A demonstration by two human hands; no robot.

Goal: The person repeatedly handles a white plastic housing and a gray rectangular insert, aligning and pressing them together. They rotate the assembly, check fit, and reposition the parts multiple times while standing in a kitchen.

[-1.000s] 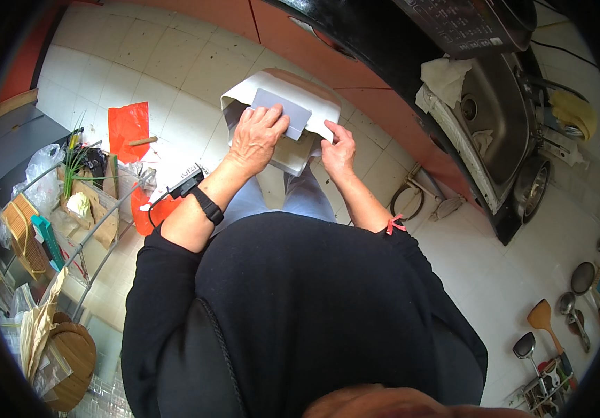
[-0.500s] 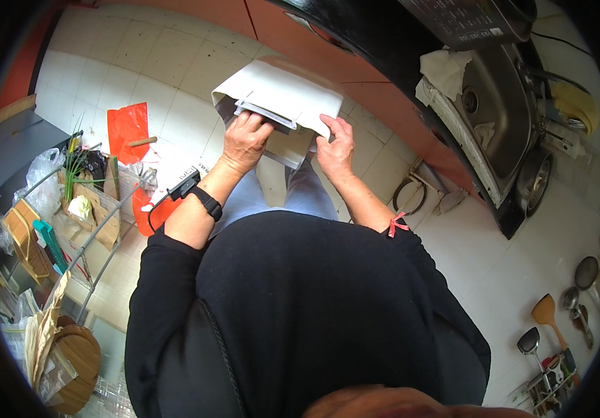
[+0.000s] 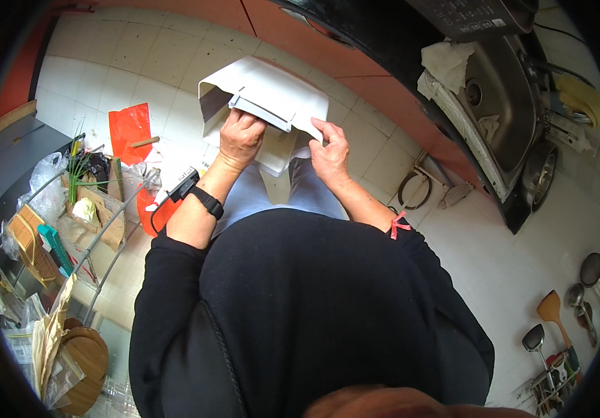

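Observation:
A white plastic box-like housing point(image 3: 272, 80), hollow on its near side, hangs in front of my legs; its exact kind I cannot tell. A pale flap or rail point(image 3: 261, 115) runs along its near edge. My left hand point(image 3: 242, 139) is closed at this flap, its fingertips hidden behind the edge. My right hand point(image 3: 330, 150) pinches the housing's right corner between thumb and fingers. On my left wrist sits a black band with a small device.
Left stands a wire rack with plastic bags point(image 3: 49, 177), green stalks and a round wooden board point(image 3: 84, 362). An orange-red sheet point(image 3: 129, 132) lies on the tiled floor. At right are a steel sink point(image 3: 498, 104), a metal bowl point(image 3: 540, 174) and hanging kitchen utensils point(image 3: 550, 310).
The white housing has shifted a little left and turned, so more of its hollow left end and lower part show. Both hands have moved with it, still holding.

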